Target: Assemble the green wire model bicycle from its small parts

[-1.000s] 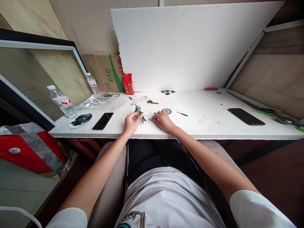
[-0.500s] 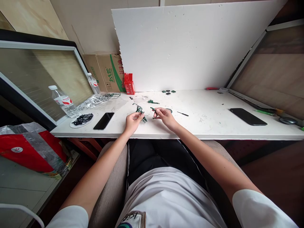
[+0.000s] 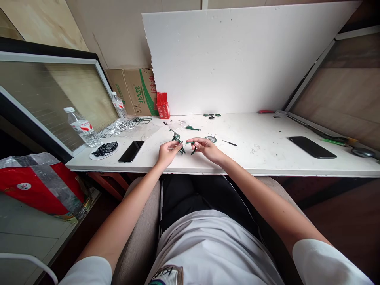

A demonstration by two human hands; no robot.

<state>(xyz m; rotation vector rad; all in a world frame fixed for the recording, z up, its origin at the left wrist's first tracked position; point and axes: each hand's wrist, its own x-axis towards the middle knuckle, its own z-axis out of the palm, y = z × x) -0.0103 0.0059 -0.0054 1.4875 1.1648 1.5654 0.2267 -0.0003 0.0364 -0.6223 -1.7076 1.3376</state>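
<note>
My left hand (image 3: 166,152) pinches a small dark green model assembly (image 3: 177,139) just above the white table (image 3: 267,158). My right hand (image 3: 207,149) is closed on a small green part (image 3: 192,147), held close beside the assembly. The two pieces almost touch between my fingertips. Loose green parts (image 3: 192,128) lie on the table just beyond my hands, and a round grey-green disc (image 3: 211,139) sits right behind my right hand.
A black phone (image 3: 131,151) and a white plate of black parts (image 3: 103,149) lie left of my hands. Water bottles (image 3: 83,127), a red box (image 3: 162,105), a thin tool (image 3: 229,143) and another black phone (image 3: 312,147) are also on the table.
My right hand picked the small green part up off the table and brought it left toward the assembly in my left hand. The left hand stayed almost still.
</note>
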